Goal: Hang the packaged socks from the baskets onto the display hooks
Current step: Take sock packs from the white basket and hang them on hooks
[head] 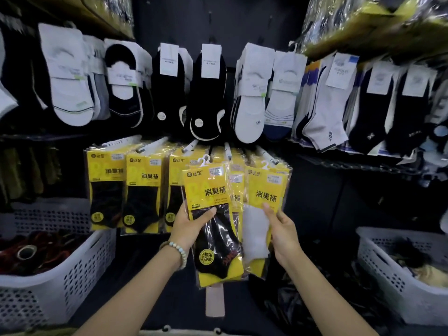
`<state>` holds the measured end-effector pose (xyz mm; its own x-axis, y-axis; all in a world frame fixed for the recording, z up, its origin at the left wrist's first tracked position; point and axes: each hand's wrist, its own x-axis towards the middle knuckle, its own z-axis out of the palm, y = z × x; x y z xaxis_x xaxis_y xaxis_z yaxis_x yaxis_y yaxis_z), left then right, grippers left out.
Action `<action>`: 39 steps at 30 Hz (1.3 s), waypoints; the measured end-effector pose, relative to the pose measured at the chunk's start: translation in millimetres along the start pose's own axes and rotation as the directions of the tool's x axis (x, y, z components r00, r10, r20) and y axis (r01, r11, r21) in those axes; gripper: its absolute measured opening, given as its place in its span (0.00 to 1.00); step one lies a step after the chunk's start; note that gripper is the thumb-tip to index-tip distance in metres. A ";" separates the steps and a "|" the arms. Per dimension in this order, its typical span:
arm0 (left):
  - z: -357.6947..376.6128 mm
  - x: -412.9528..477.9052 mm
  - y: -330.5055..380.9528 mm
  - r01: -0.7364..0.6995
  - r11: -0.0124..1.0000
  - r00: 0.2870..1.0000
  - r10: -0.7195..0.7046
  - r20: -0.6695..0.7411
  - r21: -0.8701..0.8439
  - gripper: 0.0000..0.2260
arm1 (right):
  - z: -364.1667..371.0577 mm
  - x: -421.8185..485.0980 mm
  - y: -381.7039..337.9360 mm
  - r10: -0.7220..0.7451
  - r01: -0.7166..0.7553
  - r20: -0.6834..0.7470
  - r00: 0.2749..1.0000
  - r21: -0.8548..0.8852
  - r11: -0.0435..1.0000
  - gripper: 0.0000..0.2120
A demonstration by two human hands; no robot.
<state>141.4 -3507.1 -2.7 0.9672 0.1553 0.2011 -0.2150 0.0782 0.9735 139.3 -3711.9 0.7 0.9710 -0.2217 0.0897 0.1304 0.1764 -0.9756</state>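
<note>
2 hands (191,229) w/ sock pks (208,190); 2 baskets (72,275)

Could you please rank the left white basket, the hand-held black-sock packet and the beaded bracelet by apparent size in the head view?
1. White perforated plastic basket on the left, partly cropped.
2. Yellow plastic packet of black socks.
3. Pale beaded bracelet.

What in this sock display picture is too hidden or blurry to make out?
Head view:
- How many packs the left hand holds: the black-sock pack covers any behind it.
- Whether the white-sock pack in the right hand is already hung: the neighbouring packs crowd its hanger.
- What fills the right basket: dark, blurred, cut off by the edge.
</note>
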 end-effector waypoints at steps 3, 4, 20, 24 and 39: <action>-1.8 11.5 7.7 -0.034 0.999 0.999 0.035 -0.029 0.024 0.17 | -23.8 13.6 -10.0 -0.128 0.124 -0.078 0.989 -0.057 0.991 0.12; -3.4 15.1 9.6 -0.042 0.999 0.998 0.043 -0.037 0.021 0.16 | -30.6 18.5 -12.7 -0.159 0.153 -0.091 0.983 -0.071 0.986 0.09; -5.4 49.2 30.1 -0.101 0.995 0.993 0.102 -0.063 0.013 0.21 | -44.3 101.7 -0.9 -0.090 0.090 0.016 0.996 -0.058 0.994 0.08; -4.3 54.4 31.4 -0.124 0.992 0.989 0.125 -0.078 0.020 0.18 | -34.6 127.2 7.8 -0.102 0.092 -0.106 0.989 -0.095 0.991 0.03; 3.2 40.0 17.7 0.003 1.000 1.000 -0.003 -0.001 0.008 0.18 | -16.3 81.3 20.9 -0.188 0.124 -0.294 0.937 -0.225 0.967 0.14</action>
<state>176.7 -3502.6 22.9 0.9677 0.1557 0.1984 -0.2113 0.0712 0.9748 217.6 -3741.9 -15.7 0.8264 -0.5230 0.2089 0.2010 -0.0725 -0.9769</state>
